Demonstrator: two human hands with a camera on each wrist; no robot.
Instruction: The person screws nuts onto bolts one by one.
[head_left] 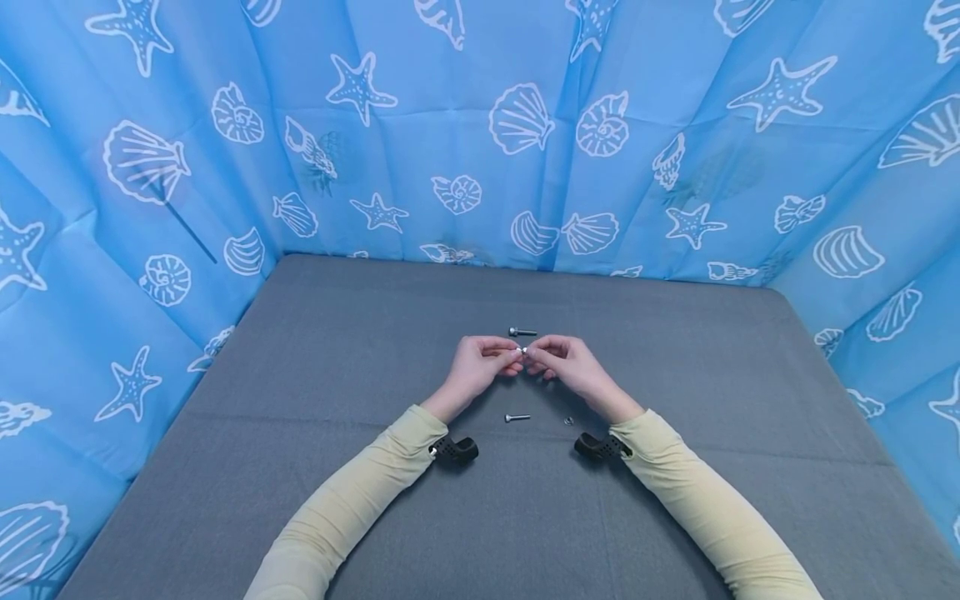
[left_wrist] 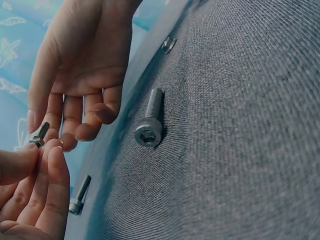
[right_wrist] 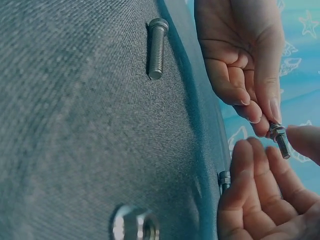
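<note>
Both hands meet over the grey table at a small metal bolt (right_wrist: 285,149) with a nut (right_wrist: 280,132) on its shaft. My left hand (head_left: 476,367) pinches the bolt's head end between thumb and fingertips, and the shaft points toward my right hand (head_left: 570,363). The right thumb and forefinger close in on the bolt at the nut, while the other right fingers are loosely bent beneath. Just beyond the hands lies a socket-head bolt (head_left: 522,332). Nearer the body lies another socket-head bolt (left_wrist: 152,120), with a loose nut (head_left: 568,421) to its right.
A grey cloth covers the table (head_left: 375,333). Blue curtains (head_left: 465,142) with white shells and starfish hang along the back and sides. Black wrist mounts (head_left: 454,450) stick out from both cream sleeves (head_left: 360,500).
</note>
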